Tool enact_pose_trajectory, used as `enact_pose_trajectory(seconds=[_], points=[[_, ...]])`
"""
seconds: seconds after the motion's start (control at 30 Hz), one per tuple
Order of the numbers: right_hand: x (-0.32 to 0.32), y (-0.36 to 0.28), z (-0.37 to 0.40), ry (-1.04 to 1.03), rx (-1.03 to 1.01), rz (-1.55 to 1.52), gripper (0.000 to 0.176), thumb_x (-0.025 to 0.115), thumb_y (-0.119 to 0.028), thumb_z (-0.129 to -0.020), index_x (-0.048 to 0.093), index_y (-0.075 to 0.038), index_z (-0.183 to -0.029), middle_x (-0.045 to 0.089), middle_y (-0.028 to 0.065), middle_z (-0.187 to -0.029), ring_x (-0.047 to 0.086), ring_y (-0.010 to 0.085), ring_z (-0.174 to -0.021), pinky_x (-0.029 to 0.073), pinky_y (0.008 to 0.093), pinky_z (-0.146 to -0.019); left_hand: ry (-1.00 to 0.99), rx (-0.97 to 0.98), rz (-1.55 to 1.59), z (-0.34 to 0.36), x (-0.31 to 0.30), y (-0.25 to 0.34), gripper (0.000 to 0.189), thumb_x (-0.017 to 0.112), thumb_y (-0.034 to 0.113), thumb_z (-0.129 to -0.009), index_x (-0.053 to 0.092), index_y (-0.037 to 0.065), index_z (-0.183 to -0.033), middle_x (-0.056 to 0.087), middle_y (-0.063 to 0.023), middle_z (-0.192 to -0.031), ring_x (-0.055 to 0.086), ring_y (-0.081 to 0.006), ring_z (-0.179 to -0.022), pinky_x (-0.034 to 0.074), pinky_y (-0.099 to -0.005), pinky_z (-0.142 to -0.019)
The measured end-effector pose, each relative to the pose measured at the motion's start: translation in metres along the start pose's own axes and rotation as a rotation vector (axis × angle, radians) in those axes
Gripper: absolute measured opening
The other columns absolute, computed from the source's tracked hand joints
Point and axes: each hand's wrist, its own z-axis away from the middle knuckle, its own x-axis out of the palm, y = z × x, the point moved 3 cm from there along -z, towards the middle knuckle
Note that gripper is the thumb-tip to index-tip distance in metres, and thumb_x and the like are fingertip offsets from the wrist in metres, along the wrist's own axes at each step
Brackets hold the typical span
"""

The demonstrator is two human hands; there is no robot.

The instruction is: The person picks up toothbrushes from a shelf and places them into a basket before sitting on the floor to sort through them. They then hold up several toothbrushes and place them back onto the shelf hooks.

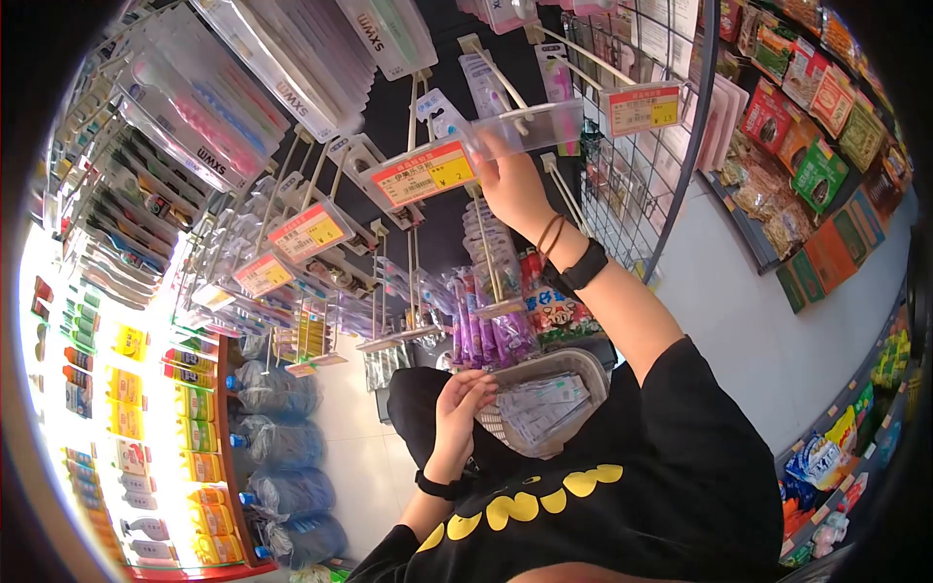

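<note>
The right hand [520,199] reaches up to the hanging display, its fingers at the clear, stiff plastic label holder [544,126], beside the orange-and-yellow paper price label [423,177]. The holder's long axis slants upward to the right. The fingers are bent, but whether they pinch the holder or only touch it, I cannot tell. A flat blue-and-white toothbrush pack [442,112] hangs just left of those fingertips; a slim purple toothbrush pack [558,83] hangs to their right, beyond the holder.

The left hand [460,403] is lower, close to the torso and beside the grey, ridged plastic basket [593,369]. Its fingers curl loosely inward, with nothing visible between them. Flat, glossy packs [544,408] lie overlapping in the basket, nearer the left hand than the right.
</note>
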Motion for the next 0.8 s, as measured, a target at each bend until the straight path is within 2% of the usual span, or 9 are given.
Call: enact_pose_trajectory(seconds=[0.07, 0.13, 0.4, 0.47, 0.53, 0.6, 0.67, 0.73, 0.8], points=[[0.007, 0.007, -0.005, -0.058, 0.065, 0.017, 0.034, 0.054, -0.01, -0.083, 0.051, -0.007, -0.117, 0.06, 0.0195, -0.087, 0.057, 0.038, -0.082, 0.046, 0.046, -0.069, -0.002, -0.004, -0.004, -0.004, 0.004, 0.003, 0.019, 0.051, 0.004, -0.09, 0.052, 0.0, -0.109, 0.06, -0.0105, -0.104, 0.06, -0.0164, -0.094, 0.049, -0.0281, -0.082], [0.016, 0.009, -0.01, 0.046, -0.094, 0.02, 0.033, 0.053, -0.012, -0.087, 0.05, -0.003, -0.119, 0.059, 0.0219, -0.102, 0.057, 0.0379, -0.089, 0.045, 0.0417, -0.075, -0.004, -0.01, -0.007, -0.007, 0.008, 0.006, 0.019, 0.051, 0.005, -0.09, 0.052, 0.0, -0.109, 0.06, -0.0105, -0.105, 0.06, -0.0164, -0.094, 0.048, -0.028, -0.082], [0.072, 0.053, -0.04, -0.126, 0.022, 0.029, 0.062, 0.062, -0.012, -0.08, 0.032, -0.005, -0.133, 0.058, 0.0199, -0.097, 0.057, 0.0352, -0.093, 0.045, 0.0386, -0.082, -0.055, 0.002, -0.036, -0.005, 0.011, 0.001, 0.017, 0.051, 0.004, -0.09, 0.052, 0.001, -0.107, 0.061, -0.0097, -0.104, 0.06, -0.0161, -0.094, 0.048, -0.0279, -0.083], [0.071, 0.043, -0.041, 0.135, -0.145, -0.057, 0.027, 0.052, -0.005, -0.077, 0.047, 0.002, -0.103, 0.058, 0.0248, -0.087, 0.054, 0.0423, -0.086, 0.045, 0.046, -0.076, -0.046, 0.01, -0.034, -0.002, 0.005, 0.003, 0.017, 0.051, 0.004, -0.09, 0.052, 0.001, -0.106, 0.061, -0.0094, -0.103, 0.06, -0.0159, -0.094, 0.048, -0.0278, -0.082], [0.05, 0.035, -0.008, 0.262, -0.202, -0.038, 0.033, 0.052, -0.004, -0.078, 0.049, 0.002, -0.11, 0.059, 0.0249, -0.094, 0.055, 0.0418, -0.092, 0.045, 0.0429, -0.081, -0.033, 0.023, -0.024, 0.005, 0.0, -0.001, 0.015, 0.05, 0.003, -0.09, 0.053, 0.001, -0.105, 0.061, -0.0083, -0.101, 0.06, -0.0154, -0.093, 0.048, -0.0273, -0.082], [0.029, 0.025, 0.018, 0.069, -0.058, -0.331, 0.032, 0.051, 0.0, -0.08, 0.053, 0.002, -0.112, 0.061, 0.0224, -0.098, 0.057, 0.039, -0.094, 0.047, 0.0398, -0.081, -0.022, 0.01, -0.014, 0.009, -0.004, -0.005, 0.016, 0.05, 0.004, -0.09, 0.053, 0.001, -0.105, 0.061, -0.0081, -0.101, 0.06, -0.0152, -0.092, 0.048, -0.0273, -0.082], [-0.011, -0.027, 0.054, -0.018, 0.022, -0.562, 0.023, 0.049, 0.003, -0.082, 0.058, 0.002, -0.103, 0.063, 0.0189, -0.095, 0.061, 0.0351, -0.09, 0.048, 0.0369, -0.077, -0.019, -0.01, 0.013, 0.01, -0.005, -0.012, 0.017, 0.051, 0.004, -0.089, 0.053, 0.002, -0.106, 0.061, -0.0077, -0.101, 0.06, -0.0147, -0.091, 0.048, -0.027, -0.082], [-0.065, -0.097, 0.078, -0.098, -0.041, -0.407, 0.02, 0.049, 0.005, -0.081, 0.062, 0.003, -0.097, 0.064, 0.0157, -0.093, 0.063, 0.0301, -0.087, 0.049, 0.0337, -0.075, -0.043, -0.046, 0.002, 0.012, -0.005, -0.022, 0.017, 0.051, 0.005, -0.089, 0.053, 0.003, -0.107, 0.061, -0.0071, -0.101, 0.06, -0.0147, -0.091, 0.048, -0.0269, -0.081], [-0.115, -0.155, 0.091, -0.151, -0.348, -0.279, 0.018, 0.053, 0.002, -0.078, 0.065, 0.001, -0.092, 0.064, 0.0118, -0.092, 0.063, 0.0274, -0.088, 0.049, 0.0336, -0.075, -0.063, -0.072, 0.007, 0.013, 0.0, -0.03, 0.018, 0.052, 0.009, -0.091, 0.053, 0.002, -0.108, 0.062, -0.0084, -0.103, 0.059, -0.0146, -0.094, 0.046, -0.0261, -0.081]])
